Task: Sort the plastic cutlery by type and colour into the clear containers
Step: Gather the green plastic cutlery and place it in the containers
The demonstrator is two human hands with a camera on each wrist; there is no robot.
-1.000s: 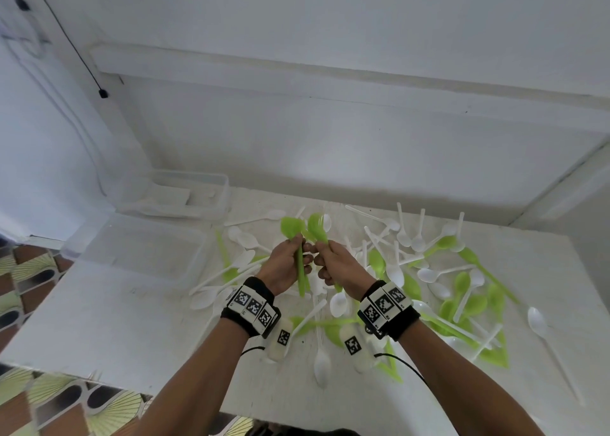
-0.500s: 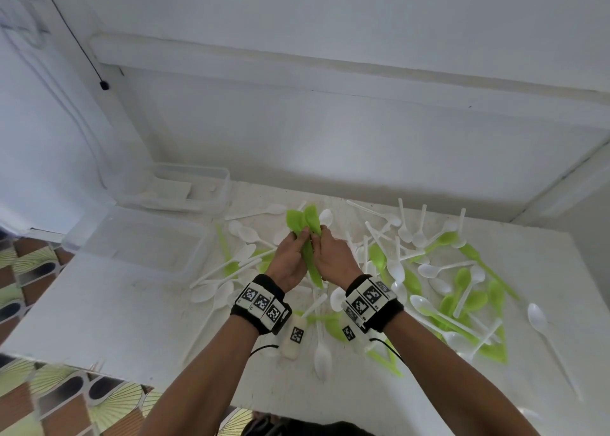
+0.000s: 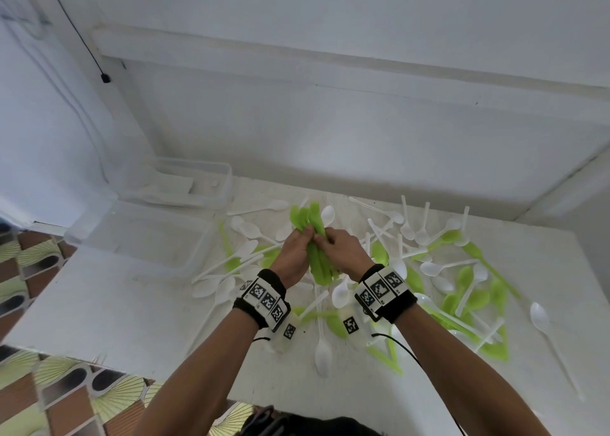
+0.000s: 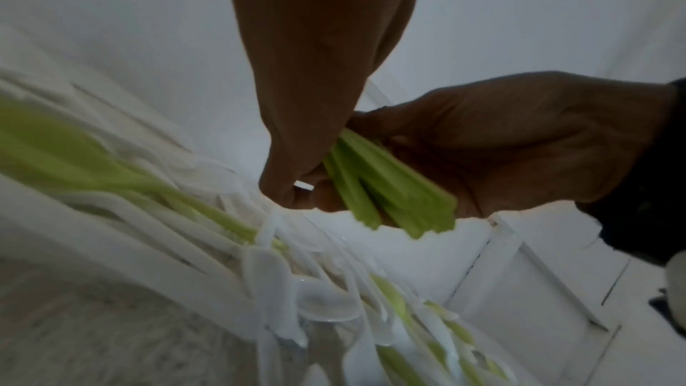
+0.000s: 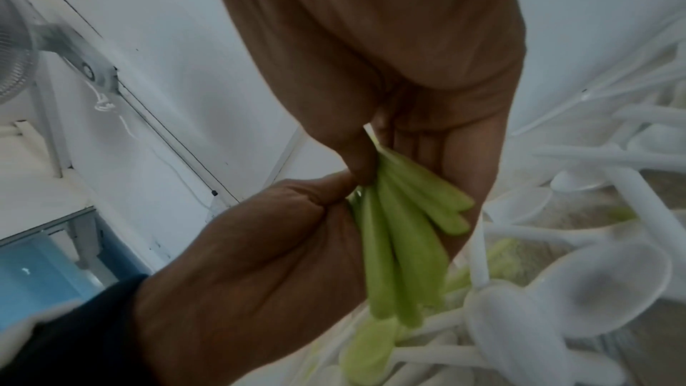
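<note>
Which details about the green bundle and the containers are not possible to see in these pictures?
- Green bundle, head view: both hands cover its middle, so the piece count is hidden.
- Its tips, wrist views: blurred.
- Far clear container: contents too faint to identify.
- White spoon: handle end too thin.

A second ago the left hand (image 3: pixel 294 252) and the right hand (image 3: pixel 341 252) sit a little apart in the middle of the frame, each gripping its own green pieces. Now they are pressed together, both closed round one bundle of green forks (image 3: pixel 315 247). The green heads, then spread as two separate tips above the knuckles, now stand bunched at the top of the hands, and the handles, formerly hidden between the palms, stick out below towards the wrists. Both wrists have drawn nearer each other, and the hands sit slightly higher in the frame.
</note>
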